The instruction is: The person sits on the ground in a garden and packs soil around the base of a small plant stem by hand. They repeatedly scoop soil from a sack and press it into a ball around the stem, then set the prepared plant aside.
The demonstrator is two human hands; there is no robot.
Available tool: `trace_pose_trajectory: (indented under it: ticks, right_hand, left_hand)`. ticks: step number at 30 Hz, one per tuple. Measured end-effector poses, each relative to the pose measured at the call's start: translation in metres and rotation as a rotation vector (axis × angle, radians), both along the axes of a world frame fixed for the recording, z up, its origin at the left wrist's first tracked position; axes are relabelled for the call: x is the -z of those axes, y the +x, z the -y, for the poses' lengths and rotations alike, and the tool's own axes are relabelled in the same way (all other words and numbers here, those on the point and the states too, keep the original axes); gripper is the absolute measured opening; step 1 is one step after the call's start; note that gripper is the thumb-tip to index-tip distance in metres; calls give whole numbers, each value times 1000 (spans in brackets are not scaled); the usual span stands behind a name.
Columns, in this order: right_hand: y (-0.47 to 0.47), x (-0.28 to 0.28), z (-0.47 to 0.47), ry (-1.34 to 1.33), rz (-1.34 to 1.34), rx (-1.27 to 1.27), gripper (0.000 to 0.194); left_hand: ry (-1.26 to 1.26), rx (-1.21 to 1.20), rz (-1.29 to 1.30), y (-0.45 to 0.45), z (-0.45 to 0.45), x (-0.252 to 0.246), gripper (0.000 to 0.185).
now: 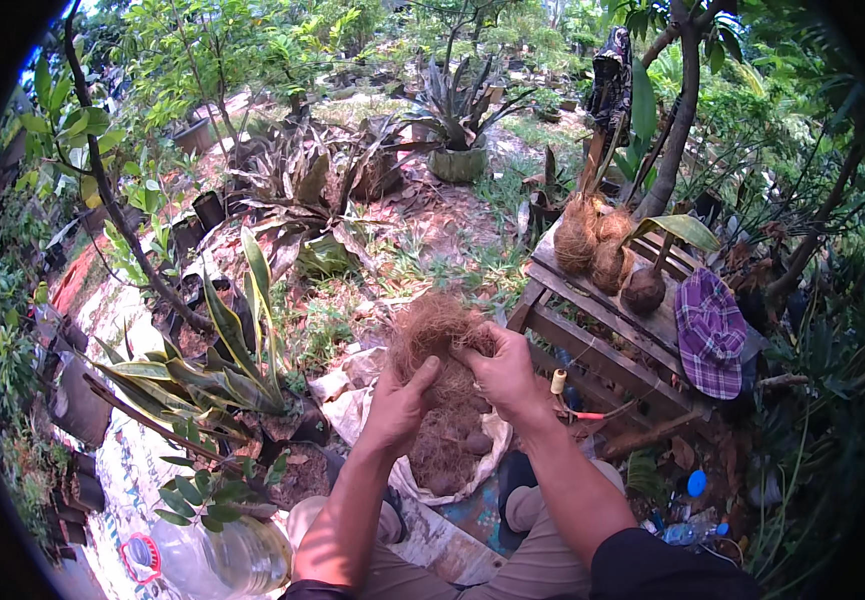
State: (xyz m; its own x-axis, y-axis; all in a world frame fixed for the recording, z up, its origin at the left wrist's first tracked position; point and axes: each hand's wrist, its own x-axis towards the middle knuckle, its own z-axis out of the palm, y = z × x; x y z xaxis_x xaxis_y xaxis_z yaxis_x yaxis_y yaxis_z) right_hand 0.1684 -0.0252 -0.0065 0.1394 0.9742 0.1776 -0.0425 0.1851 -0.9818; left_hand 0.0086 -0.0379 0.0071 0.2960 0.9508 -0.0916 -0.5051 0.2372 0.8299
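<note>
A loose clump of brown coconut fibre [432, 330] is held up between my two hands. My left hand [404, 401] grips its lower left side, with the thumb pointing up. My right hand [503, 367] pinches the fibre at the right between thumb and fingers. Directly beneath, between my feet, an opened pale woven sack [498, 439] holds more brown fibre [436, 450] and a few roundish brown lumps [477, 442], partly hidden by my hands.
At the right, a wooden slatted bench [582, 337] bears fibre-wrapped bundles [576, 236], a dark brown ball [643, 291] and a plaid cap [710, 334]. A thread spool [558, 381] is beside it. Snake plants [199, 382] and a large plastic bottle [214, 559] lie left.
</note>
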Motion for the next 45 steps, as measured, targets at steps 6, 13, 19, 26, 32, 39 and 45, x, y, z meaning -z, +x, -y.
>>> trace_pose_trajectory:
  ticks: [6,13,19,26,32,39,45]
  right_hand:
    - [6,3,7,17,82,-58,29]
    - [2,-3,8,59,10,-132,29]
    - [-11,0,3,-68,-593,62,41]
    - [8,-6,13,-15,247,37,78]
    - [21,-7,15,53,412,-162,55]
    - [7,-6,7,-138,-260,-68,25]
    - [8,-5,12,-80,-53,-55,27]
  left_hand:
    - [131,-21,-348,-7,-7,7,32]
    - [89,-65,-105,-9,-9,5,52]
    - [213,91,200,22,11,15,89]
    - [55,-141,-258,-2,-12,6,38]
    - [299,84,-499,-14,-12,10,60]
    - [17,71,-74,-7,-7,-6,51]
    - [132,87,-328,-23,-13,-1,31]
